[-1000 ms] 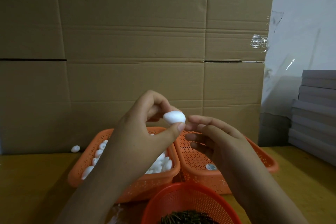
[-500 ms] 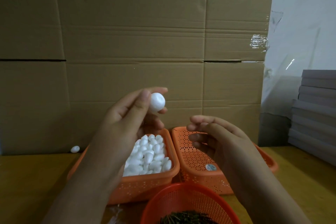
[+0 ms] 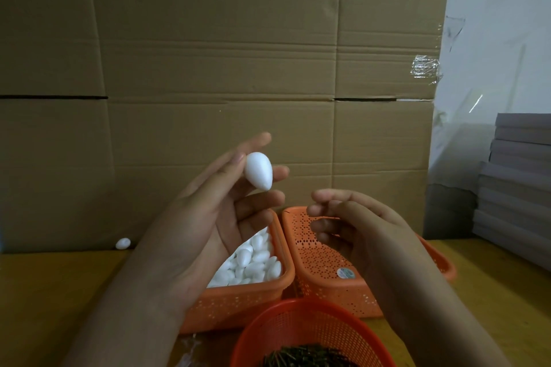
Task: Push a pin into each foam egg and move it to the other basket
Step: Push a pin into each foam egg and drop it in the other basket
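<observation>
A foam egg [image 3: 258, 170] is pinched in the left hand [image 3: 208, 217], raised above the full basket [image 3: 238, 298]. The right hand [image 3: 357, 226] is curled; whether a pin is held cannot be told. Pinning looks unfinished; next, the egg's tip must be met squarely.

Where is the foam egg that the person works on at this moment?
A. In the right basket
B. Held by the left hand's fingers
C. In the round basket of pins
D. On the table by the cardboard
B: the left hand pinches the foam egg in the air, above the baskets.
</observation>
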Tool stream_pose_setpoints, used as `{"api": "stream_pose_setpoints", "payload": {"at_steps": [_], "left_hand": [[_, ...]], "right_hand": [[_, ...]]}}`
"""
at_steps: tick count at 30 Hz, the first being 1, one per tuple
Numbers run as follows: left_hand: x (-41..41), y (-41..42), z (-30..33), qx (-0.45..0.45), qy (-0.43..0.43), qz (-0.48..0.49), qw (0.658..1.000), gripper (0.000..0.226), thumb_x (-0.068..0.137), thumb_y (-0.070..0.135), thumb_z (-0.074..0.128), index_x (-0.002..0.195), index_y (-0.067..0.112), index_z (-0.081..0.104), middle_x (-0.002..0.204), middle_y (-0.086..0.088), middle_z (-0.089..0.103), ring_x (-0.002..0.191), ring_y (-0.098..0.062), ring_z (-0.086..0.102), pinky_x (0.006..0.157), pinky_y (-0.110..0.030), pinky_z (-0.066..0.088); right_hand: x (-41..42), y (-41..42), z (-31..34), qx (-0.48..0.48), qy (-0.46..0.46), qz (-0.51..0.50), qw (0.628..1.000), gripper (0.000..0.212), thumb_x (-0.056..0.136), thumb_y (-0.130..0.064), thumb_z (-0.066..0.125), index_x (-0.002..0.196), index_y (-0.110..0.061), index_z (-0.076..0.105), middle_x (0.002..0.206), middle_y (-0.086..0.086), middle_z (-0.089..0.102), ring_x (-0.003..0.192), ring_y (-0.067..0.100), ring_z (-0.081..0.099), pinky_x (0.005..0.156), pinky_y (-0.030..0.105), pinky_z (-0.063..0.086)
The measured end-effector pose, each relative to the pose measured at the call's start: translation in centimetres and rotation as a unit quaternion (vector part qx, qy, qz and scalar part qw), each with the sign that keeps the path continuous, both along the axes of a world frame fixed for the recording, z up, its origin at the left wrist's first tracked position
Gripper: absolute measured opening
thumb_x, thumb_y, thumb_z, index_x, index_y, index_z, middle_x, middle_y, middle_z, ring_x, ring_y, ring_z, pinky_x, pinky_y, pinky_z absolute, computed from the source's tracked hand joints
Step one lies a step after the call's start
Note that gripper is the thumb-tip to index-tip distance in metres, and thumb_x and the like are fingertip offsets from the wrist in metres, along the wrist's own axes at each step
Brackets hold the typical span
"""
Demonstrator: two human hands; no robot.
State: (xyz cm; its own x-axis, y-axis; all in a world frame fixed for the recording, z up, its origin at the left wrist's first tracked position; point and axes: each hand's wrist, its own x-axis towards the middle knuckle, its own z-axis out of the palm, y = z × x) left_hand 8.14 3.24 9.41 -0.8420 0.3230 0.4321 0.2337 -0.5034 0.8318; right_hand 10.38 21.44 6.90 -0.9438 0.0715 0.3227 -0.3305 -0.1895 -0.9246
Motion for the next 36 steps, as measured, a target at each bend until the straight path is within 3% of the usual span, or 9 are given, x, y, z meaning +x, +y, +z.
{"api": "stream_pose_setpoints", "payload": {"at_steps": [3, 7, 13, 16, 20, 23, 27, 31, 36], "left_hand": [[0.11, 0.08, -0.05, 0.003, -0.007, 0.004, 1.0, 0.029, 0.077, 0.039, 0.058, 0.097, 0.031, 0.077, 0.092, -0.002, 0.076, 0.063, -0.007, 0.068, 0.052, -0.018, 0.053], [0.22, 0.25, -0.31, 0.003, -0.008, 0.04, 0.999, 0.025, 0.071, 0.042, 0.065, 0.081, 0.024, 0.079, 0.087, -0.002, 0.076, 0.063, -0.008, 0.069, 0.052, -0.018, 0.053], [0.39, 0.5, -0.38, -0.047, 0.015, 0.104, 0.993, 0.034, 0.063, 0.052, 0.066, 0.066, 0.02, 0.074, 0.075, 0.002, 0.071, 0.066, -0.008, 0.068, 0.056, -0.019, 0.054], [0.41, 0.51, -0.55, -0.106, 0.04, 0.179, 0.977, 0.041, 0.062, 0.06, 0.064, 0.066, 0.02, 0.072, 0.062, 0.009, 0.059, 0.057, -0.005, 0.053, 0.052, -0.016, 0.047], [0.32, 0.55, -0.41, -0.111, 0.017, 0.172, 0.979, 0.039, 0.065, 0.057, 0.064, 0.076, 0.021, 0.075, 0.054, 0.006, 0.045, 0.046, -0.007, 0.038, 0.044, -0.016, 0.037], [0.23, 0.63, -0.53, -0.09, 0.01, 0.148, 0.985, 0.035, 0.069, 0.05, 0.063, 0.088, 0.024, 0.077, 0.062, 0.006, 0.056, 0.049, -0.006, 0.049, 0.046, -0.017, 0.043], [0.07, 0.46, -0.76, -0.066, 0.016, 0.091, 0.994, 0.035, 0.069, 0.039, 0.067, 0.1, 0.025, 0.076, 0.089, 0.003, 0.073, 0.067, -0.008, 0.064, 0.055, -0.019, 0.051], [-0.28, 0.34, -0.75, -0.013, -0.019, 0.019, 1.0, 0.031, 0.078, 0.025, 0.061, 0.105, 0.021, 0.075, 0.109, -0.005, 0.074, 0.077, -0.01, 0.07, 0.057, -0.021, 0.054], [-0.45, 0.43, -0.59, 0.045, -0.081, -0.067, 0.993, 0.031, 0.088, 0.029, 0.051, 0.099, 0.02, 0.078, 0.112, -0.005, 0.073, 0.067, -0.006, 0.068, 0.055, -0.02, 0.054]], "right_hand": [[0.01, 0.02, -0.02, 0.0, -0.001, 0.0, 1.0, 0.028, 0.094, -0.006, 0.049, 0.086, -0.012, 0.075, 0.084, 0.008, 0.073, 0.072, 0.015, 0.066, 0.071, 0.025, 0.055], [-0.03, 0.06, -0.05, 0.007, 0.001, 0.001, 1.0, 0.028, 0.094, -0.007, 0.049, 0.086, -0.013, 0.076, 0.083, 0.008, 0.073, 0.072, 0.015, 0.067, 0.07, 0.025, 0.056], [-0.08, 0.08, -0.08, 0.011, 0.003, 0.001, 1.0, 0.029, 0.094, -0.008, 0.049, 0.086, -0.015, 0.076, 0.082, 0.007, 0.073, 0.072, 0.014, 0.067, 0.07, 0.024, 0.056], [-0.06, 0.02, -0.13, 0.01, 0.004, -0.001, 1.0, 0.028, 0.094, -0.007, 0.049, 0.087, -0.014, 0.076, 0.083, 0.008, 0.073, 0.072, 0.015, 0.067, 0.071, 0.026, 0.056], [-0.04, -0.02, -0.1, 0.005, 0.001, 0.001, 1.0, 0.028, 0.094, -0.007, 0.049, 0.087, -0.011, 0.075, 0.083, 0.008, 0.073, 0.072, 0.016, 0.066, 0.074, 0.029, 0.055], [-0.07, -0.05, -0.12, 0.003, -0.001, 0.0, 1.0, 0.027, 0.094, -0.008, 0.049, 0.087, -0.011, 0.075, 0.083, 0.008, 0.073, 0.072, 0.016, 0.066, 0.076, 0.03, 0.054], [-0.14, -0.06, -0.19, 0.002, -0.001, 0.001, 1.0, 0.027, 0.094, -0.008, 0.049, 0.087, -0.011, 0.075, 0.082, 0.008, 0.072, 0.072, 0.015, 0.066, 0.074, 0.029, 0.054], [-0.21, 0.0, -0.26, 0.006, 0.004, 0.002, 1.0, 0.027, 0.095, -0.008, 0.049, 0.088, -0.011, 0.075, 0.082, 0.007, 0.072, 0.072, 0.015, 0.066, 0.072, 0.028, 0.055], [-0.26, 0.01, -0.27, 0.009, 0.005, 0.004, 1.0, 0.027, 0.094, -0.009, 0.049, 0.088, -0.012, 0.075, 0.082, 0.007, 0.072, 0.073, 0.015, 0.066, 0.071, 0.027, 0.055]]}}
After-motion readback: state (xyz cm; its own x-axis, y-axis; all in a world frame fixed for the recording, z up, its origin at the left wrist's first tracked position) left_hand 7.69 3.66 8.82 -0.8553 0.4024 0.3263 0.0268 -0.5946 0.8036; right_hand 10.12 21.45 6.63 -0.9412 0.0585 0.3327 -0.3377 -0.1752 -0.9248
